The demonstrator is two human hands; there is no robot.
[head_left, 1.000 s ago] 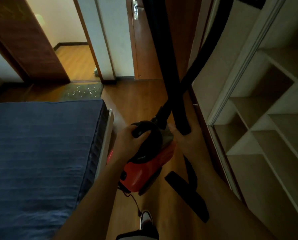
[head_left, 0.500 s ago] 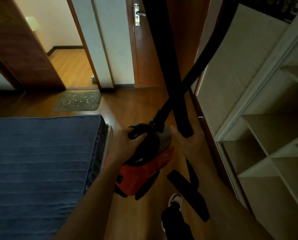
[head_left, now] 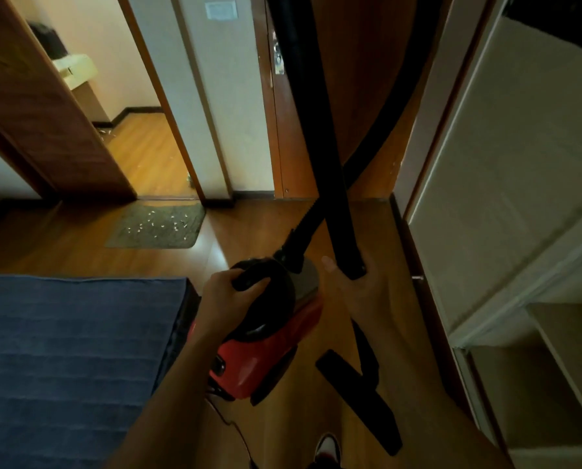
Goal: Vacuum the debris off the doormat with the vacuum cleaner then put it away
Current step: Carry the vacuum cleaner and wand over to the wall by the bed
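A red and black vacuum cleaner (head_left: pixel 262 353) hangs above the wooden floor, carried by its black top handle, which my left hand (head_left: pixel 225 299) grips. My right hand (head_left: pixel 357 292) grips the long black wand (head_left: pixel 320 137), which rises out of the top of the view. The flat black floor nozzle (head_left: pixel 357 401) hangs below that hand. A black hose (head_left: pixel 377 143) loops from the body up and to the right. The grey-green doormat (head_left: pixel 161 226), strewn with several small white bits, lies ahead on the left by an open doorway.
A bed with a blue cover (head_left: pixel 69 363) fills the lower left. An open wardrobe with pale shelves (head_left: pixel 533 333) lines the right. A closed wooden door (head_left: pixel 360 82) stands ahead; an open brown door (head_left: pixel 46 113) leans on the left. A power cord (head_left: pixel 228 421) trails below the vacuum.
I have moved forward past the bed's corner, so the doormat and doorway are nearer and in full view. Both hands keep the same hold on the vacuum handle and wand.
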